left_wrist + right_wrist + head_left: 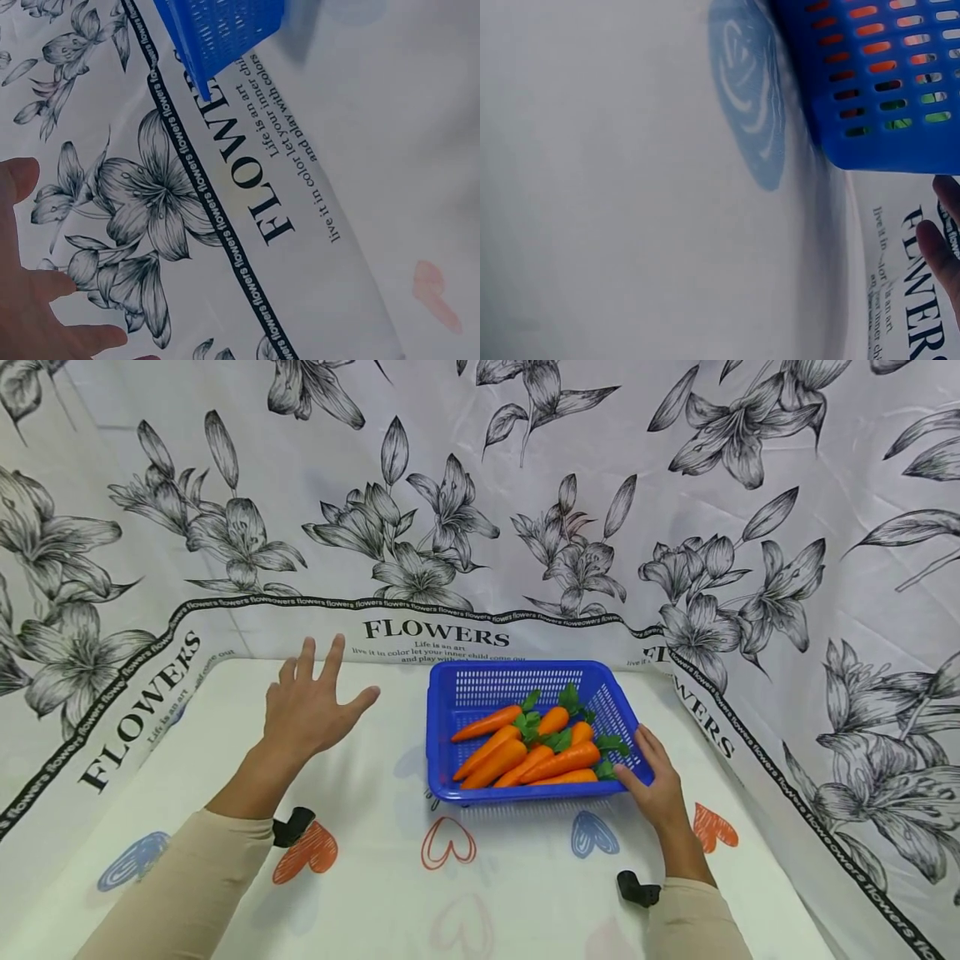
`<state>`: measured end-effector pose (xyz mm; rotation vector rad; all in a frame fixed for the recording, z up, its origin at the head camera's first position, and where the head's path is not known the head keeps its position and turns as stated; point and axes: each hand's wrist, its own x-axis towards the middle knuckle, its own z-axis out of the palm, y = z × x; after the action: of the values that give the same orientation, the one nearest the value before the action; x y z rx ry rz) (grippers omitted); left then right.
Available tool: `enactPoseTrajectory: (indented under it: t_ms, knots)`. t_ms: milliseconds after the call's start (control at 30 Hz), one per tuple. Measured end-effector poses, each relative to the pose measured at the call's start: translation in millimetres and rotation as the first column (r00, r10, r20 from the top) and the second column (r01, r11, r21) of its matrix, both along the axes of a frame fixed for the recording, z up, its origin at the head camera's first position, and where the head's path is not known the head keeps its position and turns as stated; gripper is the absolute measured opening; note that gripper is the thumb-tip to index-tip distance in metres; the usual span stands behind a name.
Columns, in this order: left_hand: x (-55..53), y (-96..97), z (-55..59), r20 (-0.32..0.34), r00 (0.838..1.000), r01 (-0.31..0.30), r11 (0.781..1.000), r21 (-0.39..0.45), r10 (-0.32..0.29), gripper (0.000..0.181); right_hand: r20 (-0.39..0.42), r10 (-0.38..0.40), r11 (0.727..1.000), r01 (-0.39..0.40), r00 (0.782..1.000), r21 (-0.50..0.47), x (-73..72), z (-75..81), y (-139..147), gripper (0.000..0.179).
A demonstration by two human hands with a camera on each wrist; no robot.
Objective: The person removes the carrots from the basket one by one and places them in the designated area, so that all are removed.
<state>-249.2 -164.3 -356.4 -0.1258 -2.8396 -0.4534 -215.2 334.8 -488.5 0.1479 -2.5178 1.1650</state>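
Note:
A blue plastic basket (442,793) with slotted walls holds several orange carrots (491,764) with green leafy tops. My right hand (663,789) is at its front right corner, thumb over the rim and fingers along the outer right side. In the right wrist view two fingertips (934,236) show right beside the basket's edge (885,161). To the left of the basket, my left hand (311,710) is raised above the table with fingers spread and nothing in it. The left wrist view shows its spread fingers (56,285) well apart from the basket (225,37).
A white cloth with printed hearts covers the table (360,893). A white flower-print curtain (525,568) stands behind the table and along both sides. Black wrist devices (637,889) sit at both sleeves.

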Motion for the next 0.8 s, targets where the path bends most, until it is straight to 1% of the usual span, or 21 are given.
enactPoseTrajectory:
  t_ms: [100,233,333,433,567,633,700,733,800]
  knots:
    - [-1.3,7.9,3.6,-0.013,1.0,0.023,1.0,0.007,-0.023,0.092,-0.001,-0.001,1.0,0.001,1.0,0.0,0.0,0.9,0,0.072]
    - [-3.5,18.8,11.0,-0.033,0.999,0.042,0.997,0.068,-0.039,0.091,0.006,-0.001,1.0,0.001,1.0,0.003,-0.1,1.0,0,0.072]
    - [-4.6,28.0,18.6,-0.081,0.995,0.063,0.988,0.139,-0.052,0.088,0.031,-0.013,1.0,0.013,0.999,0.011,-0.7,0.4,-1,0.072]
    - [-6.1,37.3,26.0,-0.16,0.984,0.106,0.974,0.199,-0.074,0.082,0.046,-0.016,1.0,0.016,0.999,0.011,-1.6,-0.5,0,0.072]
    - [-8.7,48.3,35.2,-0.255,0.961,0.17,0.951,0.257,-0.103,0.075,0.034,-0.011,1.0,0.011,0.999,0.004,-3.0,-1.5,0,0.072]
    - [-10.8,53.5,38.2,-0.303,0.946,0.209,0.934,0.29,-0.118,0.072,0.031,-0.009,1.0,0.009,0.999,0.003,-3.0,-1.2,0,0.072]
    - [-13.2,58.7,40.0,-0.36,0.923,0.262,0.909,0.324,-0.138,0.069,0.031,-0.011,1.0,0.011,0.999,0.006,-2.6,-1.1,0,0.073]
    - [-14.4,61.6,40.7,-0.388,0.909,0.292,0.892,0.344,-0.148,0.068,0.031,-0.012,1.0,0.012,0.999,0.006,-2.3,-0.9,-1,0.073]
    - [-17.1,67.7,40.9,-0.446,0.879,0.36,0.851,0.381,-0.172,0.063,0.031,-0.014,1.0,0.013,0.999,0.006,-1.6,-0.1,-1,0.073]
